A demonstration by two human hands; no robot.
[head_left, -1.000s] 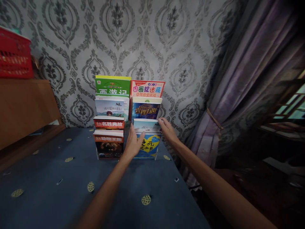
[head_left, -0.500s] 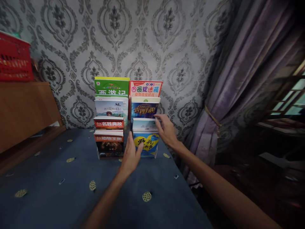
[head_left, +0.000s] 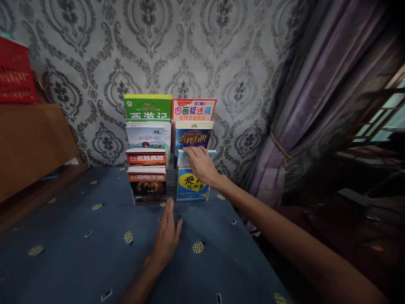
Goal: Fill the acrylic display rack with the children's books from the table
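Note:
My right hand (head_left: 202,164) rests across a pale blue book (head_left: 182,158) in the right column of a book rack, covering much of its cover. Its fingers are stretched to the left, and whether they press on the book is hard to tell. Just below stands a blue book with a yellow heart (head_left: 186,192); behind is a dark blue book with gold lettering (head_left: 193,137). My left hand (head_left: 166,236) hovers over the blue cloth in front of the rack, fingers straight, thumb apart, holding nothing. A clear rack edge (head_left: 208,194) shows at the lower right.
The left column holds a green book (head_left: 148,105), a pale landscape-cover book (head_left: 147,137), a red-banded book (head_left: 147,158) and a lion-cover book (head_left: 148,190). A pink book (head_left: 194,109) tops the right column. Nearby are a wooden cabinet (head_left: 31,143), red basket (head_left: 15,71) and purple curtain (head_left: 303,105).
My right hand has moved left from the right column's edge onto the pale blue book, which sits slightly skewed to the right. My left hand has drawn back toward me, away from the heart book.

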